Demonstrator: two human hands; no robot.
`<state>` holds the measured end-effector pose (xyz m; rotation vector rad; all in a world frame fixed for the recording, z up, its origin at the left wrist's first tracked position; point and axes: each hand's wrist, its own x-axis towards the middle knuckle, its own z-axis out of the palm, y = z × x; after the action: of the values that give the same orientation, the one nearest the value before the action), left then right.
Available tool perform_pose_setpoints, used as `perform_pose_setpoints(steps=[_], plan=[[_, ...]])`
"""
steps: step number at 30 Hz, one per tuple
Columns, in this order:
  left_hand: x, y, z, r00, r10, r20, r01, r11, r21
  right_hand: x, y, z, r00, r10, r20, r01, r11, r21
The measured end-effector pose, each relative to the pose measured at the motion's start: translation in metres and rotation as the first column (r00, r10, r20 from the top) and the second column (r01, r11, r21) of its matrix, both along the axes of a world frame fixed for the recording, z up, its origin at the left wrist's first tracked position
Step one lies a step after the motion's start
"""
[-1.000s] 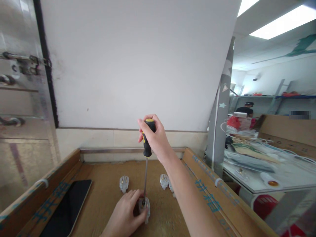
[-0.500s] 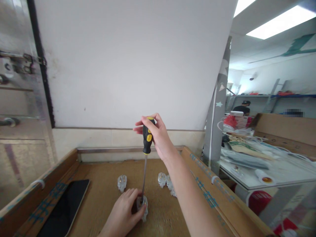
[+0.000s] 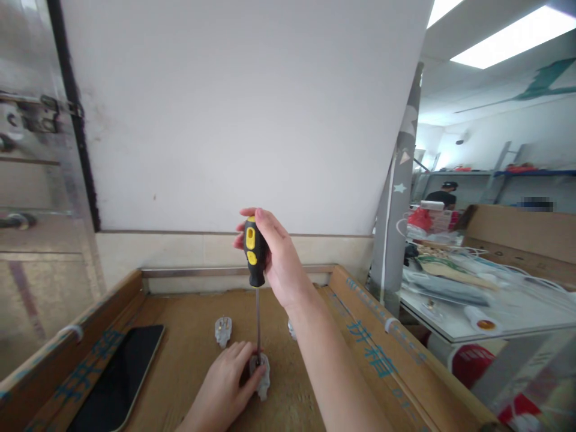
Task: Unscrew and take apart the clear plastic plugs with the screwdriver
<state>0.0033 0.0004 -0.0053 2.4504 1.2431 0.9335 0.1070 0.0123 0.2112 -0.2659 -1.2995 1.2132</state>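
In my right hand is a screwdriver with a black and yellow handle, its shaft pointing down. The tip meets a clear plastic plug lying on the cardboard. Thumb and fingers of my left hand grip that plug from the left side and hold it down. Behind it, slightly left, lies another clear plug with metal prongs. Part of one more plug shows beside my right forearm, which hides whatever is behind it.
A dark phone lies at the left of the cardboard box bottom. Cardboard walls with blue writing rise on both sides. To the right stands a cluttered white table; a person is in the far background.
My right hand has moved a little left and turned the screwdriver handle, so more yellow shows. The shaft is now more upright. My left hand stays on the plug.
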Motion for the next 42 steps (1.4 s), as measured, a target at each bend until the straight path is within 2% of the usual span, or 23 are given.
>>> perform_pose_setpoints(steps=[3, 6, 9, 14, 18, 26, 29, 31, 33, 34, 35, 37, 39, 42], plan=[[-0.001, 0.0, -0.001, 1.0, -0.006, -0.016, 0.007, 0.999, 0.033, 0.0, -0.001, 0.001, 0.997, 0.045, -0.058, -0.046, 0.999, -0.022], [-0.001, -0.001, 0.0, 1.0, -0.01, -0.027, 0.012, 0.998, 0.063, 0.002, -0.002, 0.003, 0.999, 0.026, -0.027, -0.028, 0.999, -0.047], [-0.001, -0.001, 0.002, 0.999, -0.008, -0.039, 0.011, 0.997, 0.071, 0.003, -0.004, 0.006, 0.997, -0.071, 0.027, 0.072, 0.996, -0.044], [-0.001, -0.001, 0.003, 0.999, -0.02, -0.026, 0.022, 0.997, 0.073, -0.002, -0.002, 0.009, 0.963, -0.231, 0.137, 0.225, 0.973, 0.058], [-0.001, 0.0, 0.001, 1.0, -0.008, -0.028, 0.01, 0.997, 0.076, -0.001, 0.005, 0.008, 0.941, -0.304, 0.147, 0.291, 0.951, 0.099], [-0.001, -0.002, 0.001, 1.0, -0.011, -0.013, 0.012, 0.997, 0.082, 0.016, 0.002, 0.005, 0.944, -0.275, 0.182, 0.269, 0.961, 0.061], [-0.001, -0.003, 0.001, 1.0, -0.01, -0.009, 0.011, 0.996, 0.091, 0.015, -0.002, 0.009, 0.906, -0.283, 0.315, 0.241, 0.956, 0.165], [-0.001, -0.003, 0.001, 1.0, -0.008, -0.008, 0.008, 0.994, 0.105, 0.013, -0.005, 0.016, 0.86, -0.253, 0.444, 0.156, 0.957, 0.244], [-0.001, -0.003, 0.001, 1.0, -0.005, -0.004, 0.005, 0.992, 0.129, 0.013, -0.006, 0.025, 0.76, -0.3, 0.577, 0.098, 0.93, 0.355], [-0.001, -0.002, 0.0, 1.0, -0.001, -0.001, 0.001, 0.99, 0.143, 0.014, -0.006, 0.03, 0.675, -0.396, 0.623, 0.114, 0.89, 0.441], [-0.001, -0.002, 0.0, 1.0, 0.003, -0.001, -0.003, 0.988, 0.155, 0.017, -0.005, 0.035, 0.565, -0.524, 0.638, 0.151, 0.825, 0.544], [-0.001, -0.001, -0.001, 1.0, 0.015, -0.009, -0.013, 0.986, 0.166, 0.024, -0.003, 0.043, 0.301, -0.749, 0.59, 0.206, 0.655, 0.727], [-0.001, -0.001, -0.001, 0.999, 0.023, -0.03, -0.018, 0.985, 0.174, 0.033, -0.002, 0.047, 0.079, -0.854, 0.514, 0.201, 0.519, 0.831], [0.0, -0.002, 0.002, 0.997, 0.017, -0.069, -0.002, 0.977, 0.212, 0.041, -0.008, 0.049, -0.14, -0.905, 0.401, 0.187, 0.373, 0.909]])
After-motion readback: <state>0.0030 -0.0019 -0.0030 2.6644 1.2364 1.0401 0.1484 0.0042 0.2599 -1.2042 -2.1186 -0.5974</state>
